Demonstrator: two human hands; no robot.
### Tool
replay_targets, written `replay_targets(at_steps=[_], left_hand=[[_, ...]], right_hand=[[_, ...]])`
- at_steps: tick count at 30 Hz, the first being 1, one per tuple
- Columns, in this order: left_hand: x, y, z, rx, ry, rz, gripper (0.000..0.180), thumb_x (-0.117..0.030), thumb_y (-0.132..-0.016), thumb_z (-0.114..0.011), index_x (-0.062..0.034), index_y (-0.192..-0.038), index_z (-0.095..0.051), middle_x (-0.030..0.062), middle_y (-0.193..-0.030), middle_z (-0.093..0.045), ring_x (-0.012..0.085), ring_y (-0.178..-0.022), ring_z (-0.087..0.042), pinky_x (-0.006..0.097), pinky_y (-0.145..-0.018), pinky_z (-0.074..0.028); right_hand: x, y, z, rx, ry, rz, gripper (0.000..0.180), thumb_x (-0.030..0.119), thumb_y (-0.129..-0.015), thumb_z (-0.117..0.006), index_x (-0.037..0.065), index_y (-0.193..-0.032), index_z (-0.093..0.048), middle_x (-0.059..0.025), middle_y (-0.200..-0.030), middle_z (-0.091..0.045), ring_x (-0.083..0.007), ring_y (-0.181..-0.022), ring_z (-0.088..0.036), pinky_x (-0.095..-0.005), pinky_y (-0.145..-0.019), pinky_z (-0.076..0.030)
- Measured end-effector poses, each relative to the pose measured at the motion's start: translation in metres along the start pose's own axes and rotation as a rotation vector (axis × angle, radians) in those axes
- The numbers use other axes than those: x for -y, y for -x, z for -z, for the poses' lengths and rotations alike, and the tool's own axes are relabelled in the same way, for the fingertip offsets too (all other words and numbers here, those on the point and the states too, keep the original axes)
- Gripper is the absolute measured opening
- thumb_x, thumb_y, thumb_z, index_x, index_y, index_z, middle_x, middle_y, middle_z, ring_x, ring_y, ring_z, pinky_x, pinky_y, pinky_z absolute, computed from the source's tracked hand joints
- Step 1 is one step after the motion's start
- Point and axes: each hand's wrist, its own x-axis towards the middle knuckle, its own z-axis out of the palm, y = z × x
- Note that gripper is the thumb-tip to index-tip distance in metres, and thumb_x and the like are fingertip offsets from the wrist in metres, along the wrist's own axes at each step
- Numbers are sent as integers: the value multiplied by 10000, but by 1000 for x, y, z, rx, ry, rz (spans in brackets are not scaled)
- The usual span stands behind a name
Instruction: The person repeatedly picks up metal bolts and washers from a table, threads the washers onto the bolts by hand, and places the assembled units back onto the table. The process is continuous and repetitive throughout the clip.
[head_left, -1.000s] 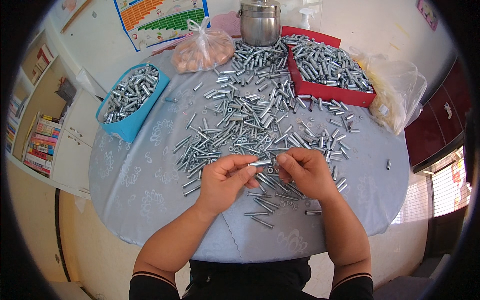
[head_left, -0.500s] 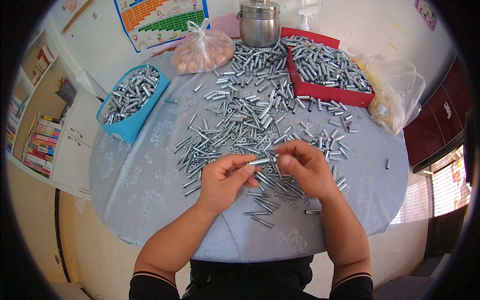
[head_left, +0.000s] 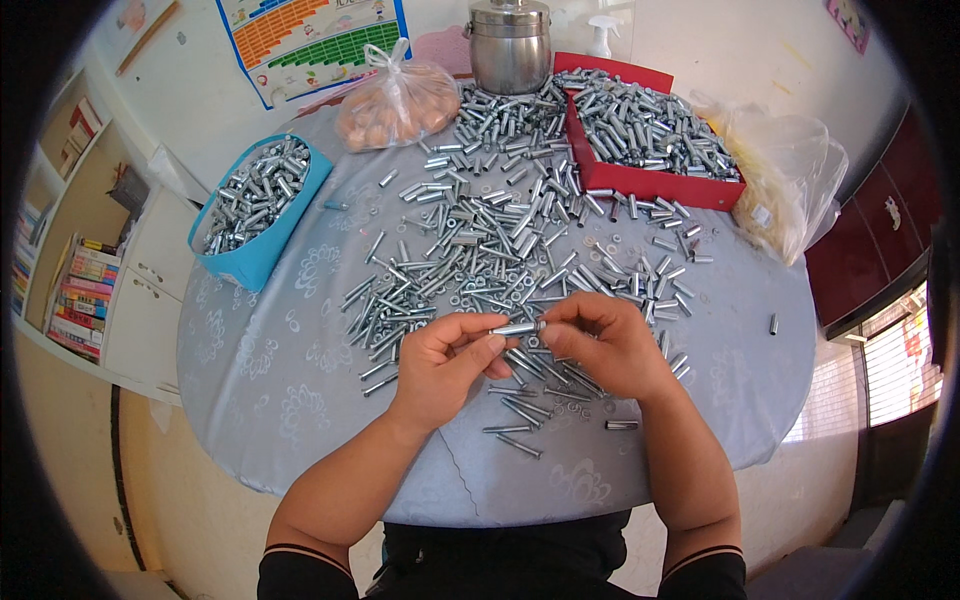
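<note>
Between thumb and fingers of my left hand point(head_left: 445, 365) lies a shiny metal sleeve anchor bolt point(head_left: 515, 329), held roughly level. My right hand point(head_left: 610, 345) is closed at the bolt's right end, thumb and forefinger pinched there; any small part between those fingertips is too small to make out. Under and beyond both hands spreads a loose pile of bolts, sleeves, nuts and washers point(head_left: 480, 250). Several long bolts point(head_left: 515, 410) lie just in front of my hands, and a short sleeve point(head_left: 621, 425) rests below my right hand.
A blue box point(head_left: 290, 240) full of metal anchors stands at left, a red box point(head_left: 660, 180) heaped with them at back right. Behind are a knotted bag of round brown items point(head_left: 400, 110), a steel pot point(head_left: 510, 50) and another plastic bag point(head_left: 790, 190). Grey cloth covers the round table point(head_left: 260, 400).
My right hand has moved left and its fingertips have closed on the bolt's right end. My left hand keeps its hold. The whole view has shifted slightly.
</note>
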Motion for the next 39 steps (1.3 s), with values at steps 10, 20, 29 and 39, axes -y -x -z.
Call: replay_targets(at_steps=[10, 20, 29, 39], left_hand=[[-1, -1, 1, 8, 18, 9, 226, -22, -911, -602, 35, -1129, -618, 136, -921, -700, 154, -707, -674, 261, -648, -564], [-5, 1, -1, 8, -39, -1, 221, -13, -902, -611, 39, -1116, -622, 136, -926, -701, 148, -723, -674, 261, -655, -561], [-1, 2, 1, 62, -19, -1, 237, -6, -914, -599, 34, -1148, -614, 123, -961, -700, 133, -766, -674, 238, -685, -564], [4, 4, -2, -27, -101, -128, 333, -23, -916, -588, 15, -1244, -543, 139, -967, -686, 131, -711, -654, 251, -667, -545]], right_hand=[[1, 0, -7, -37, -177, 0, 148, 105, -888, -682, -6, -982, -651, 19, -770, -601, -52, -708, -537, -210, -629, -446], [-6, 0, -6, 18, -248, 2, 141, 105, -893, -681, -4, -972, -641, 7, -784, -618, -50, -686, -545, -218, -588, -436], [2, -1, -11, -21, -313, 22, 139, 90, -897, -670, -23, -972, -637, -27, -829, -658, -69, -739, -596, -216, -649, -481], [5, 1, 4, 39, -340, -139, 140, 100, -878, -686, -15, -945, -642, -17, -761, -637, -78, -671, -596, -225, -600, -489]])
